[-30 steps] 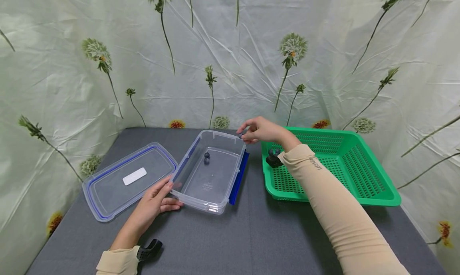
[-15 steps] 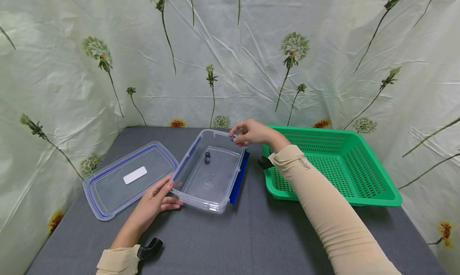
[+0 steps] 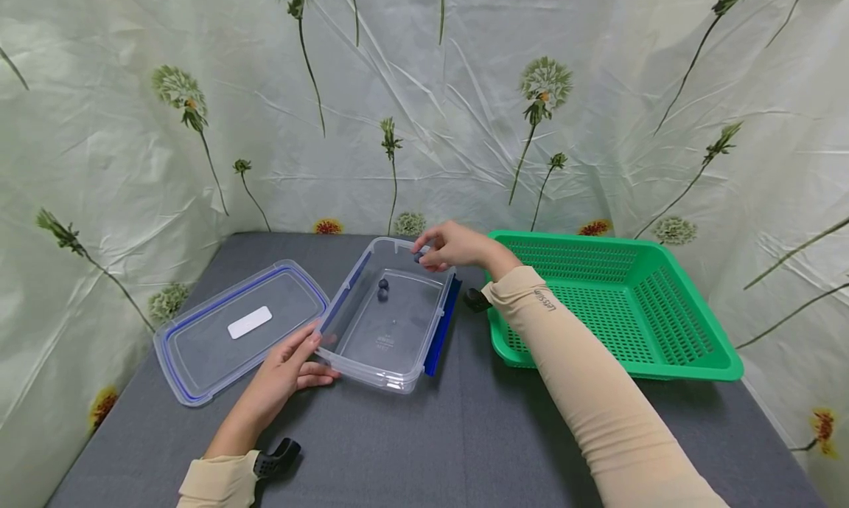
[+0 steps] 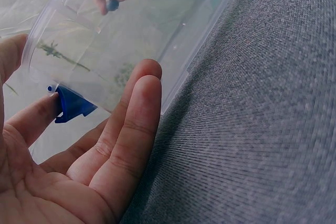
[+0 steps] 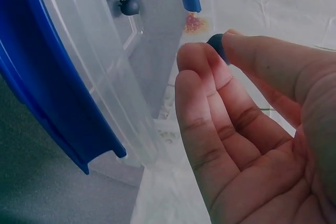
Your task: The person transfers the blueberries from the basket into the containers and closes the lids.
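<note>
My right hand (image 3: 447, 246) pinches a blueberry (image 5: 218, 45) between thumb and fingertips, above the far right corner of a clear plastic container (image 3: 404, 368). Two more blueberries (image 3: 382, 295) lie close together on the container's floor; the right wrist view shows them too. At the near left corner, my left hand (image 3: 285, 375) holds the container, thumb at the rim and fingers along the outer wall. One of its fingers touches a blue latch (image 4: 73, 106) in the left wrist view. Another blue latch (image 3: 442, 331) hangs down on the right side.
The clear lid (image 3: 199, 360) with a blue seal and white label lies left of the container. A green perforated basket (image 3: 696, 309) stands to the right, its left part hidden by the right forearm. A grey cloth (image 3: 398, 449) covers the table; a flowered curtain (image 3: 451, 124) hangs behind.
My right hand has moved left from beside the container's far right corner to over its inside, carrying the blueberry. The left hand and container have stayed put.
</note>
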Tool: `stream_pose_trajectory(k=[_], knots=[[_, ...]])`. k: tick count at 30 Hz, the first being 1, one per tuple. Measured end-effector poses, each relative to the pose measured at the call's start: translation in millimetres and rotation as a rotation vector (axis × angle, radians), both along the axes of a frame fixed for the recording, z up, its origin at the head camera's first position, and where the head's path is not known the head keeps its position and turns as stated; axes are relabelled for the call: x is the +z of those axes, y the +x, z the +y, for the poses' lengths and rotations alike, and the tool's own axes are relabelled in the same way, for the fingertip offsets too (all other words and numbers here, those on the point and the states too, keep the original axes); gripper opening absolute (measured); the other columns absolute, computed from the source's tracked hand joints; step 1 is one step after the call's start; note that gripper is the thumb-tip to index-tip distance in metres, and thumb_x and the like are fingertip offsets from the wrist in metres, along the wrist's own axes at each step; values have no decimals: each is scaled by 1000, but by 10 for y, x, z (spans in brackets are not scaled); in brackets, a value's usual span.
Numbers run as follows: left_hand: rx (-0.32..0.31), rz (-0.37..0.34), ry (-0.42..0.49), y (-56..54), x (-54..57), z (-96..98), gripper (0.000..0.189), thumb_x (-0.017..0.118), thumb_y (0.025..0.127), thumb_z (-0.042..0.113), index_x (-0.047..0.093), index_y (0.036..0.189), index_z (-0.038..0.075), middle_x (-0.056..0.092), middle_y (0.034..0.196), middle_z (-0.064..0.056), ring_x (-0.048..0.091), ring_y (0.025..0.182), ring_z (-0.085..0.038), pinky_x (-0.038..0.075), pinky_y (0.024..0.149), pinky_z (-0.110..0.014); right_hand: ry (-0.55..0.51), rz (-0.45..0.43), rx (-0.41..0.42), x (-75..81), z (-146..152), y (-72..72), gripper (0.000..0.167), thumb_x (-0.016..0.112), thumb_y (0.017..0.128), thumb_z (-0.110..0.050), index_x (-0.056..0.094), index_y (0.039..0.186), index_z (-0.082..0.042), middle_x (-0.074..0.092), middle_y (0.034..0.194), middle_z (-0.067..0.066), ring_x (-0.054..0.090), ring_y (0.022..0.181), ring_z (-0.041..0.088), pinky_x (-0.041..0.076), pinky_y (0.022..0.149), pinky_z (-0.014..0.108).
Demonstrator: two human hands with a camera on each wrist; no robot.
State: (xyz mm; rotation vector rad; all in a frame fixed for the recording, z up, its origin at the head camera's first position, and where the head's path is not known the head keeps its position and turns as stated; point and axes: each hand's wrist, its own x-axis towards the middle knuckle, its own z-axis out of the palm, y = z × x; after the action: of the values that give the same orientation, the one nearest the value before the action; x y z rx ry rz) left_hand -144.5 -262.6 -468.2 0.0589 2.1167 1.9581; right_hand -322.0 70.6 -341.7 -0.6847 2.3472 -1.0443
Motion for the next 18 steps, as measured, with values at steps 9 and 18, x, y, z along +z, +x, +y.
stream_pose_trajectory(k=[9, 18], knots=[[-6, 12, 6, -5, -6, 8, 63, 44, 118, 38, 28, 170, 8, 44, 161, -34, 81, 95, -18, 67, 85, -31, -13, -16, -6, -22, 24, -16, 35, 64, 107, -9, 66, 142, -6, 79, 118, 22, 75, 111, 33, 61, 101, 48], [-11, 23, 15, -15, -25, -4, 61, 44, 118, 37, 29, 169, 6, 45, 159, -33, 81, 94, -20, 67, 85, -33, -20, -25, -37, 30, 247, -27, 37, 65, 108, -10, 64, 144, -2, 77, 121, 25, 75, 110, 32, 61, 99, 45]])
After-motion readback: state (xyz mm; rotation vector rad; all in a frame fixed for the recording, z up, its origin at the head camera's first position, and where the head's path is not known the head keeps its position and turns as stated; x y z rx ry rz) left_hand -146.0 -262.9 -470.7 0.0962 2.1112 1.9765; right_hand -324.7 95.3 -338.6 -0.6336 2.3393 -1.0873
